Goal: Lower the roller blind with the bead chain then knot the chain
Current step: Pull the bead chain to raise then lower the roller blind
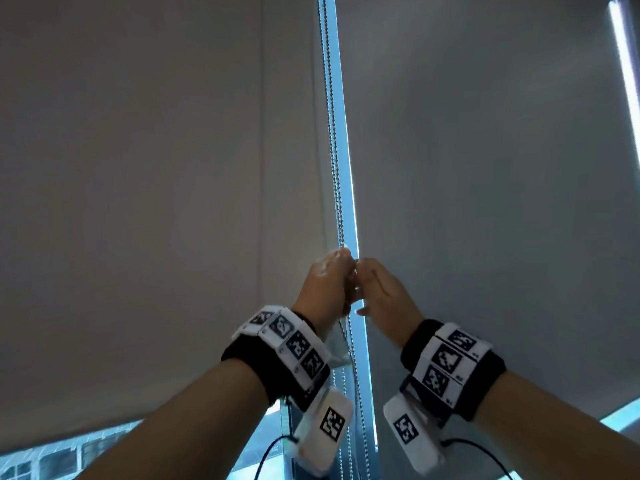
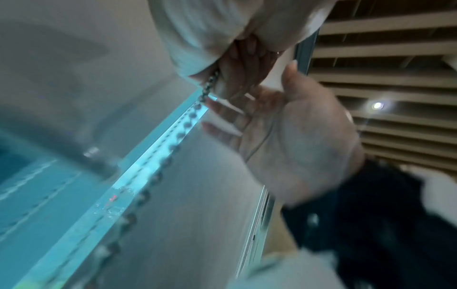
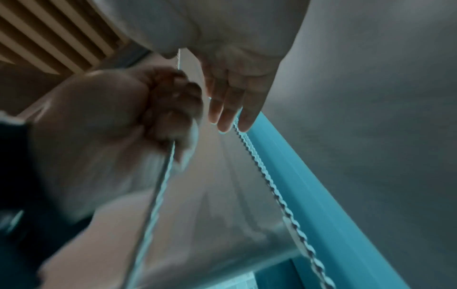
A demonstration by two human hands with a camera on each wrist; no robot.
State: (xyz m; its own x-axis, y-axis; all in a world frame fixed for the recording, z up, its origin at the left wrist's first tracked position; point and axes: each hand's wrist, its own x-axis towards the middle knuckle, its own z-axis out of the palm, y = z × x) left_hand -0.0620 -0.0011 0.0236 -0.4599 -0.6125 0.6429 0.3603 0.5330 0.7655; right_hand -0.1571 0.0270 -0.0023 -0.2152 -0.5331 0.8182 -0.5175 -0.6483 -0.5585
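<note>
On the left, a pale grey fabric roller blind point(image 1: 156, 202) is hanging most of the way down, its bottom edge sitting low with a strip of bluish window glass point(image 1: 52, 462) showing beneath. To its right, a thin silver bead chain point(image 1: 333, 133) is running down the bright gap between this blind and a second grey roller blind point(image 1: 485, 168).

The person's left hand point(image 1: 323, 289) is curling into a fist around one strand of the chain, which is coming out below the fist; in the right wrist view that strand looks straight, probably because the hand is pulling it to bring the blind down. Just beside it, the right hand point(image 1: 384, 292) is held with fingers point(image 3: 228, 109) straight and loosely together, spread flat near the other strand and gripping nothing; it seems to be waiting to take the next pull or steadying the loop.

The two hands look to be touching or nearly so. No knot is visible anywhere on the chain. Its top and bottom are cut off, both wrist views are blurred, and black wristbands with white marker blocks point(image 1: 294, 351) are hiding part of the chain below.
</note>
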